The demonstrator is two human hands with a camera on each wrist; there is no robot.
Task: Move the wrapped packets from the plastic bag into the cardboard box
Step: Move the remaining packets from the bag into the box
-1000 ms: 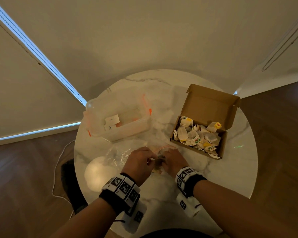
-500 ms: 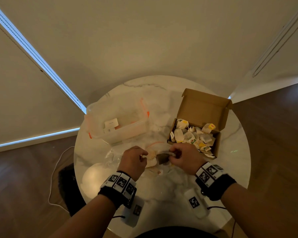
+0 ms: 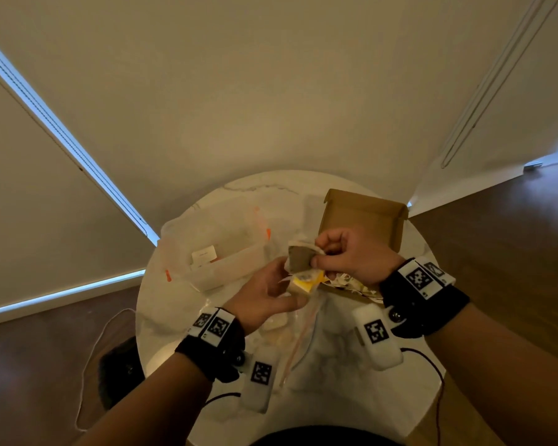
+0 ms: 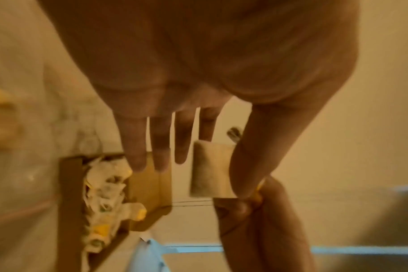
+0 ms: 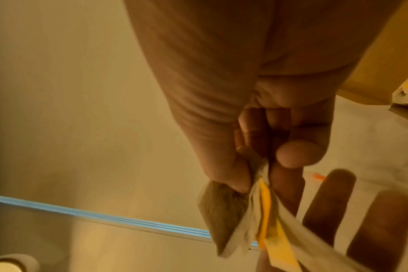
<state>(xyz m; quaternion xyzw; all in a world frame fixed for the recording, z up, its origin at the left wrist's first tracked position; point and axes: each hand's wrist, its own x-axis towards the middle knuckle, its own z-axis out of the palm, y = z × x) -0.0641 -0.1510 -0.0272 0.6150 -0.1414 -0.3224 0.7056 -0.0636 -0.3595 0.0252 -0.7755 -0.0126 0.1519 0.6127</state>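
The right hand (image 3: pixel 351 254) pinches a small bunch of wrapped packets (image 3: pixel 302 260) between thumb and curled fingers, above the cardboard box's (image 3: pixel 364 217) near-left corner. The bunch hangs downward, its long axis roughly upright. The left hand (image 3: pixel 264 296) lies flat-fingered beneath, palm up, fingers straight. The plastic bag (image 3: pixel 298 341) lies on the marble table (image 3: pixel 174 317).

**Paper, card and marble**

Pinched in the right hand's fingertips (image 5: pixel 240 184): matt, soft paper packets (image 3: pixel 302 260), one with a glossy yellow tag. Just beyond them, a matt brown cardboard box (image 3: pixel 364 217). Beneath, a smooth, veined marble table (image 3: pixel 332 365) and clear, crinkled plastic bag (image 3: pixel 290 336).
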